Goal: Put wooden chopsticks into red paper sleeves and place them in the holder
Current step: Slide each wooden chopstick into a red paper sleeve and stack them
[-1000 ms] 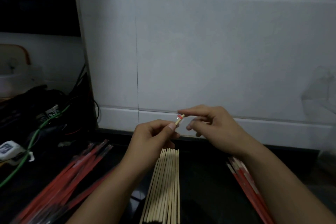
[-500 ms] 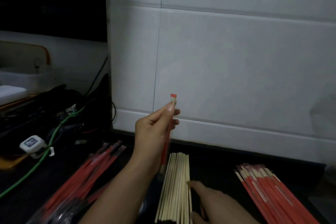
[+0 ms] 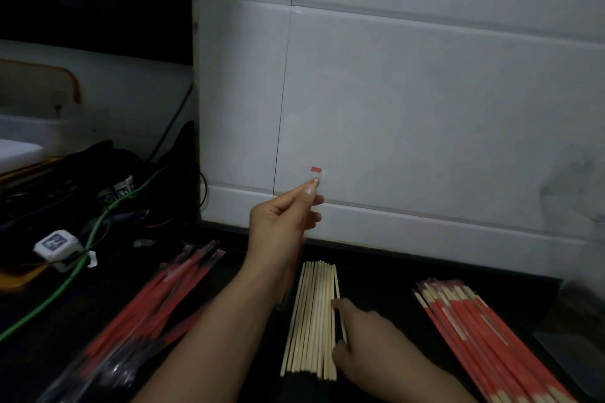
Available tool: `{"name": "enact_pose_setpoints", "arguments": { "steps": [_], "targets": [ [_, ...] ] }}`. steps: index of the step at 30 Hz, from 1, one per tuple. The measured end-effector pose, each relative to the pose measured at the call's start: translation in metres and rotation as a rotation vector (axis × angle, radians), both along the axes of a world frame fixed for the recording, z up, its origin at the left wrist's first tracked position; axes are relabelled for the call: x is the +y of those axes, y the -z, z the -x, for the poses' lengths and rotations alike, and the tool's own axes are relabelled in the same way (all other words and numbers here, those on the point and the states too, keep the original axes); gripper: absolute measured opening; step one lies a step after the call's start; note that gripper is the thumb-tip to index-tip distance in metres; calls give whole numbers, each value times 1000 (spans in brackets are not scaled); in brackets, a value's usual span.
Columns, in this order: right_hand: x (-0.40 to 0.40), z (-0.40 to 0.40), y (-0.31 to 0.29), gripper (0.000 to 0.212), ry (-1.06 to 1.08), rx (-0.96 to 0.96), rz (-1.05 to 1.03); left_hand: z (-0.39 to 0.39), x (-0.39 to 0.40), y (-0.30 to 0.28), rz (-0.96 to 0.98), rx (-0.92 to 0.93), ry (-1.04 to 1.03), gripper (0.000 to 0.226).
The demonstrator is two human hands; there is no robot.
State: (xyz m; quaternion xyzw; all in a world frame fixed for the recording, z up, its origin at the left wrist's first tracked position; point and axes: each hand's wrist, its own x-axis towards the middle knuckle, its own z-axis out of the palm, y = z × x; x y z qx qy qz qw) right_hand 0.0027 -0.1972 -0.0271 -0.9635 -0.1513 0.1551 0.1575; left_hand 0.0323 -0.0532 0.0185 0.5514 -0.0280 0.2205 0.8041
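"So what did the left hand hold?"
"It pinched a sleeved chopstick, held up. The right hand gripped one stick from the bare chopsticks on the counter."

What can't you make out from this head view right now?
- Holder: not seen anywhere in the frame.
- Sleeve held by the left hand: whether it holds one chopstick or two; dim, partly hidden by the fingers.
- Right hand at the bare chopsticks: whether it grips one; fingertips hidden.
- Left red pile: blurred, contents unclear.
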Motion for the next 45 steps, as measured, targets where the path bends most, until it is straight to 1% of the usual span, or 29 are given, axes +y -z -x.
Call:
{"name": "enact_pose_setpoints", "arguments": {
  "steps": [4,7,8,9,11,12,14,16,19,22,24,26,28,34,40,45],
  "targets": [
    [0,-6,2,64,-27,-3,-2,1,0,1,-32,10,12,23],
    [-2,-10,5,59,17,10,-89,2,0,2,-39,15,14,24],
    [-4,-11,6,54,42,10,-127,2,-1,3,-43,16,13,23],
    [-7,-12,6,43,64,0,-170,1,-1,3,-45,17,11,23],
    [-15,-12,-1,12,100,-38,-300,1,-2,2,-42,15,5,21],
    [-19,-13,-5,7,107,-35,-389,0,-2,3,-43,16,4,21],
    [-26,-13,-18,15,110,13,-591,0,-3,3,-50,21,5,20],
    [-32,-14,-33,20,60,-6,-780,0,-4,4,-58,19,6,20],
    [-35,-16,-57,17,9,-168,-1054,1,-6,4,-78,1,19,20],
    [-35,-29,-78,8,87,-519,-1227,1,-6,6,-152,-11,57,18],
    [-37,-41,-89,9,189,-727,-1314,-1,-6,10,-210,-13,88,16],
    [-43,-50,-98,13,272,-871,-1375,-3,-7,12,-235,-11,102,17],
    [-48,-56,-104,15,296,-926,-1420,-5,-8,14,-264,-9,98,18],
    [-55,-60,-107,14,263,-912,-1498,-4,-14,18,-341,0,130,16],
    [-65,-63,-108,15,359,-917,-1603,-6,-14,21,-433,3,138,17],
    [-66,-68,-104,15,403,-916,-1591,-6,-14,23,-482,-9,146,17]
  ]
}}
